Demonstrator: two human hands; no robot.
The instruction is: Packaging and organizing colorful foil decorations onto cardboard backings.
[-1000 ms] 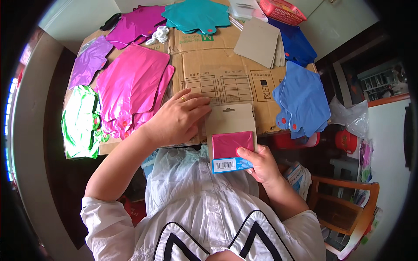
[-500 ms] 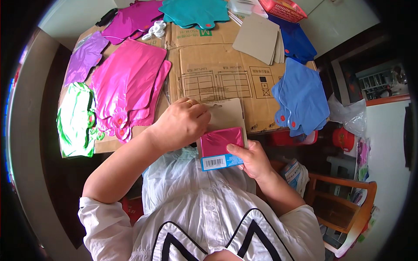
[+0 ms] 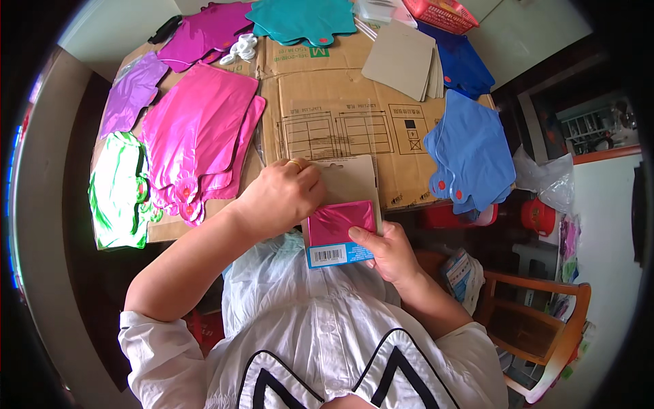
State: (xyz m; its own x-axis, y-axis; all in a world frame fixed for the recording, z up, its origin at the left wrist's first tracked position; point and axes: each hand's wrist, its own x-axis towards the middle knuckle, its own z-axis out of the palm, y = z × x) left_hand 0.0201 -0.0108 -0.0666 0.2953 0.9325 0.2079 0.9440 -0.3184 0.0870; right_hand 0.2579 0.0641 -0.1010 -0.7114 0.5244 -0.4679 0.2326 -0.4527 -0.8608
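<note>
A grey-backed packaging card [image 3: 351, 178] carries a folded pink foil balloon [image 3: 334, 219] and a blue strip with a barcode [image 3: 328, 255]. It appears to sit in a clear plastic bag [image 3: 334, 129], whose faint edges reach beyond the card's top. My right hand [image 3: 388, 253] grips the card's lower right, thumb across the pink foil and fingers behind. At the upper left edge my left hand [image 3: 286, 194] is closed, fingers curled on the bag's side; the fingertips are hidden.
Flat foil balloons surround the cardboard-covered table [image 3: 327, 85]: pink [image 3: 197, 123], green-white [image 3: 117, 191], purple [image 3: 133, 92], teal [image 3: 303, 20] and blue [image 3: 471, 150]. Grey cards [image 3: 402, 61] are stacked far right, near a red basket [image 3: 443, 13]. A wooden chair [image 3: 575, 320] stands right.
Both hands and the card have shifted slightly left. The clear plastic beyond the card's top edge shows more plainly now.
</note>
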